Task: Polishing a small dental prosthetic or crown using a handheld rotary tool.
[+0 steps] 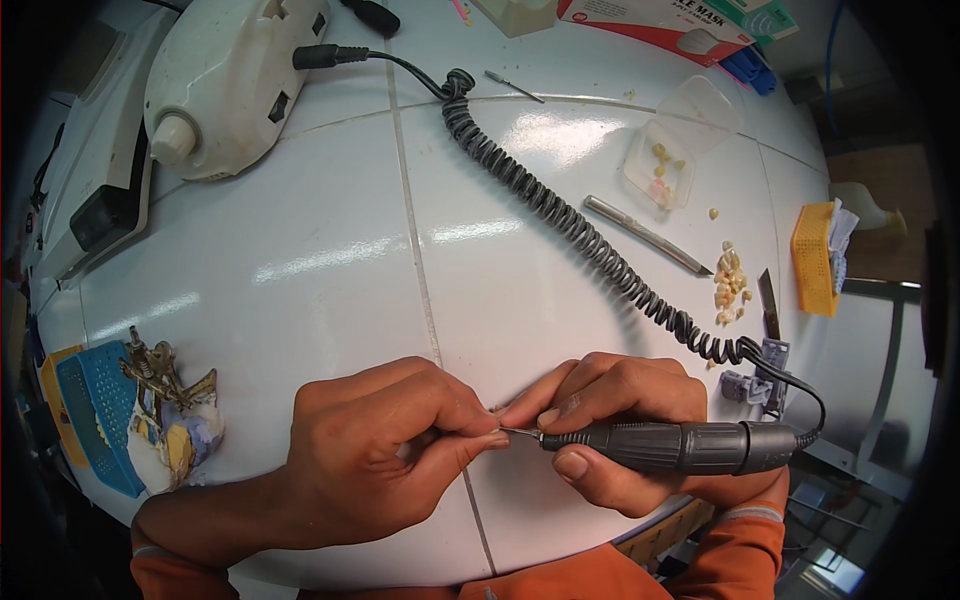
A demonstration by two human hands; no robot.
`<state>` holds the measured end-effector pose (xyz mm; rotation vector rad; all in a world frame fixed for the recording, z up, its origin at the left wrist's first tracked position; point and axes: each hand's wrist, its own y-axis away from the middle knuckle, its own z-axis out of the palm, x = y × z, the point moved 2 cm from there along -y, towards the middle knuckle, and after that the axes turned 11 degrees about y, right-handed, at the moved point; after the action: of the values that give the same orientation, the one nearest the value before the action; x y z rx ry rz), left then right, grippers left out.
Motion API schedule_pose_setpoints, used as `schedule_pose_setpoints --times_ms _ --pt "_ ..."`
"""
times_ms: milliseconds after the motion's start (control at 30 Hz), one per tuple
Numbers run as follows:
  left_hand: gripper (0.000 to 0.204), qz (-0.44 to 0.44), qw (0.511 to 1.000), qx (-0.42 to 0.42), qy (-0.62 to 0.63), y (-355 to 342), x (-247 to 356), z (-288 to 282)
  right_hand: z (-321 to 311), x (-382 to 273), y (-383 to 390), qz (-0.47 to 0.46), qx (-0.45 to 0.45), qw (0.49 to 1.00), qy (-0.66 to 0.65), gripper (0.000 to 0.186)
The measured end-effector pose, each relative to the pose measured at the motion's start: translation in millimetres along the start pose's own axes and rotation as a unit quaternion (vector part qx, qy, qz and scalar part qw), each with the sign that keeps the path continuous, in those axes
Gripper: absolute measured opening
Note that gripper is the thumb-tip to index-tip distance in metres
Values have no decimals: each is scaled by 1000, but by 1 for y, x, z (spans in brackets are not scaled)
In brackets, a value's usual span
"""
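My right hand (625, 395) is wrapped round a dark grey rotary handpiece (690, 447), held almost level with its thin metal bit (520, 431) toward the left. At the bit's tip, thumb and forefinger of my left hand (370, 450) are pinched together; whatever lies between them is too small and covered to make out. The fingertips of both hands nearly meet there, just above the white tiled tabletop (330, 320). From the handpiece's rear, a black coiled cord (560, 212) runs up and left toward a cream control box (220, 90).
Right of the cord lie small tooth-like pieces (730, 280), a metal rod-shaped tool (645, 235), a blade (768, 305) and a clear plastic container (640, 165). A dental articulator (170, 415) stands by a blue basket (95, 425) at left. A yellow basket (815, 260) is far right.
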<state>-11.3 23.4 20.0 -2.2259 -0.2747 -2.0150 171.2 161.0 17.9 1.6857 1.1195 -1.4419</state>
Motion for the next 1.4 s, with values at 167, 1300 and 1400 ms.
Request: schedule_pose_setpoints --times_ms 167,1300,1400 --pt "16 0 1000 -6 -9 0 1 0 0 1 1 4 2 1000 -3 14" --pt "20 27 999 23 16 0 0 1 -3 5 3 26 5 992 -120 21" --pt "20 28 999 23 6 0 1 1 -3 6 3 24 4 993 -117 21"
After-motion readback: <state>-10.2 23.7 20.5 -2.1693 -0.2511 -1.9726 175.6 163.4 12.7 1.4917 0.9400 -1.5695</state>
